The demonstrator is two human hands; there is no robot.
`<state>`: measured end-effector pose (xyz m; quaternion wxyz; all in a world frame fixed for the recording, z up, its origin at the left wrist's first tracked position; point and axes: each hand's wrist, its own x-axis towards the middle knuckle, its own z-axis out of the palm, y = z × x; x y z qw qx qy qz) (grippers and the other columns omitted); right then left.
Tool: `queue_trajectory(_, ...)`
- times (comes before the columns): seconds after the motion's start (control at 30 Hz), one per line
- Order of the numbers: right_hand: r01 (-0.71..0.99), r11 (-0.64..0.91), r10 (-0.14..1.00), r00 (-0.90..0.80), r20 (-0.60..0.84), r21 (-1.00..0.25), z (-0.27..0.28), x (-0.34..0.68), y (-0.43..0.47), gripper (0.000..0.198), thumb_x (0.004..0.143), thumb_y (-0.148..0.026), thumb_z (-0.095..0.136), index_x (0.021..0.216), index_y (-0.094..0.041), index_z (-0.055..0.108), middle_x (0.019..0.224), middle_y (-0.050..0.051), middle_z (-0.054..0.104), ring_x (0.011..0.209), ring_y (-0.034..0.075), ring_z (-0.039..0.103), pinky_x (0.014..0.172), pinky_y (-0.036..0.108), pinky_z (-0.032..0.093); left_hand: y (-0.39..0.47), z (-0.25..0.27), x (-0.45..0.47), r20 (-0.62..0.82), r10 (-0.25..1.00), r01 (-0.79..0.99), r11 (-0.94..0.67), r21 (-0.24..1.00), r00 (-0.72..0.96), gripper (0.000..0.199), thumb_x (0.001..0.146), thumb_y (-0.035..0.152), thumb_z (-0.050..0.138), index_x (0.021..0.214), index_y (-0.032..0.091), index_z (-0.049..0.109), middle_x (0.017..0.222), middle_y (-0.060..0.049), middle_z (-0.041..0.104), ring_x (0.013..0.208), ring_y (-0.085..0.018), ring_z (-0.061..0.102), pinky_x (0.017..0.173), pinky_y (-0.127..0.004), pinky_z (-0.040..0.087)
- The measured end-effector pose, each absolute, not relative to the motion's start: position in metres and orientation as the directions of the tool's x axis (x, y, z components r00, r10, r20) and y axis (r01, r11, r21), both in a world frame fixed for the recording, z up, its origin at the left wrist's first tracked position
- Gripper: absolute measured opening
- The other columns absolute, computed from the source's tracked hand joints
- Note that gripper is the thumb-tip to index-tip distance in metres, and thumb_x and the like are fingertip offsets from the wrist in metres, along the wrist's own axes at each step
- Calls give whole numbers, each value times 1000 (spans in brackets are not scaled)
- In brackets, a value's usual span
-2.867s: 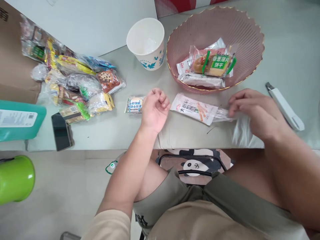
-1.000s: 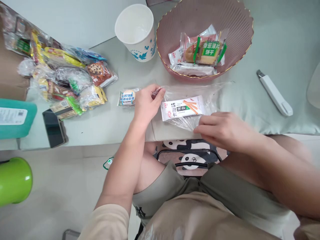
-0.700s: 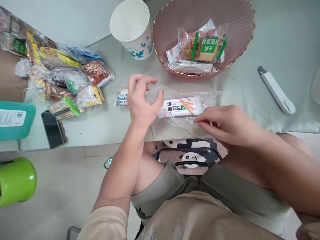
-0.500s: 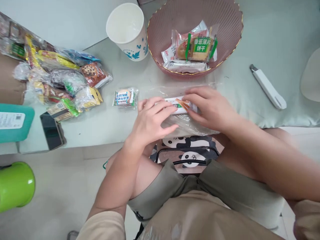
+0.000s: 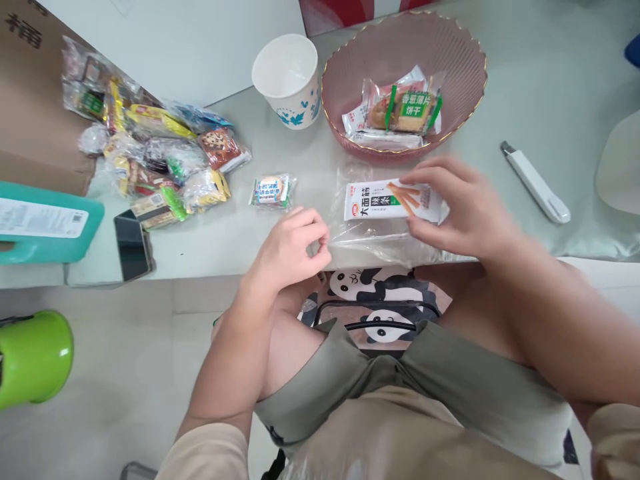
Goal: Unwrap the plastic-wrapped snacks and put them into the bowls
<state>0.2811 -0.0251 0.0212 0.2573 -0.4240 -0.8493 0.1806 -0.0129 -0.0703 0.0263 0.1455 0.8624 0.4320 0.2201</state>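
A white snack packet point(image 5: 380, 200) with orange sticks printed on it lies across a clear plastic bag point(image 5: 370, 233) near the table's front edge. My right hand point(image 5: 460, 207) spans the packet's right part, fingers on its far edge and thumb on its near edge. My left hand point(image 5: 295, 247) is closed to the left of the packet, apart from it, thumb and forefinger together by the bag's left side. Whether those fingers pinch anything is hidden. Just beyond the left hand sits a small wrapped biscuit point(image 5: 271, 191).
A pink gold-rimmed bowl point(image 5: 465, 87) holding several wrapped snacks stands behind, beside a paper cup point(image 5: 287, 73). A pile of wrapped snacks point(image 5: 165, 153), a phone point(image 5: 133, 247) and a teal container point(image 5: 50, 247) are at left. A utility knife point(image 5: 535, 183) lies at right.
My left hand has come off the packet, drawn back toward me and curled closed. My right hand has moved right along the packet, uncovering its printed left half. The camera view has shifted.
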Motion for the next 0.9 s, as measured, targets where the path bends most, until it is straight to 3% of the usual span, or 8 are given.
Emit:
queue_trajectory(0.17, 525, 575, 818, -362, 446, -628, 25, 283, -26, 19, 87, -27, 65, 106, -26, 62, 105, 9, 71, 97, 27, 68, 82, 44, 55, -55, 13, -11, 367, 832, 630, -555, 544, 416, 15, 68, 10, 52, 67, 23, 45, 76, -3, 63, 71, -18, 57, 67, -34, 47)
queue_trajectory(0.27, 400, 537, 844, -271, 463, -743, 23, 283, -28, 18, 89, -31, 67, 105, -28, 59, 99, 7, 69, 91, 26, 68, 74, 41, 55, -45, 8, -12, 338, 844, 611, -535, 584, 416, 16, 65, 12, 51, 65, 24, 41, 65, -1, 62, 66, -19, 57, 64, -35, 46)
queue_trajectory(0.37, 280, 523, 848, -76, 524, -805, 27, 279, -20, 18, 90, -36, 66, 102, -29, 56, 102, 6, 67, 97, 27, 69, 82, 45, 57, -39, 9, -9, 289, 849, 586, -518, 624, 442, 13, 65, 14, 50, 63, 24, 42, 62, -1, 62, 63, -19, 57, 61, -33, 45)
queue_trajectory(0.5, 453, 444, 841, 88, 534, -773, 44, 274, 8, 25, 94, -33, 63, 117, -27, 57, 120, 11, 69, 112, 30, 70, 89, 48, 59, -41, 10, -7, 237, 842, 585, -513, 627, 485, 16, 65, 14, 49, 61, 24, 38, 58, -1, 61, 59, -18, 56, 57, -32, 42)
queue_trajectory(0.6, 692, 403, 817, 23, 577, -599, 51, 276, 19, 39, 97, -29, 61, 135, -22, 56, 146, 18, 60, 138, 33, 58, 101, 51, 54, -43, 11, -7, 247, 837, 564, -519, 642, 489, 18, 66, 12, 48, 61, 23, 35, 59, -1, 62, 60, -17, 58, 59, -32, 44)
queue_trajectory(0.67, 734, 460, 743, -11, 669, -499, 48, 279, 12, 30, 98, -26, 58, 128, -21, 62, 134, 18, 66, 131, 33, 61, 101, 50, 53, -45, 11, -7, 267, 834, 536, -523, 663, 483, 18, 66, 11, 48, 61, 23, 36, 61, 0, 63, 62, -17, 62, 60, -31, 47)
queue_trajectory(0.8, 519, 708, 680, -318, 661, -478, 28, 273, -28, 17, 96, -38, 61, 108, -25, 63, 91, 8, 71, 85, 26, 70, 75, 42, 55, -46, 10, -3, 267, 861, 482, -471, 739, 433, 15, 70, 11, 50, 64, 22, 41, 72, -2, 73, 73, -18, 72, 65, -30, 51)
queue_trajectory(0.9, 430, 777, 626, -607, 490, -460, 12, 259, -58, 55, 90, -58, 67, 130, -22, 58, 114, 14, 73, 102, 30, 70, 84, 46, 55, -44, 7, -1, 209, 924, 482, -349, 803, 321, 11, 79, 16, 54, 72, 22, 48, 82, -3, 79, 74, -17, 74, 63, -28, 52)
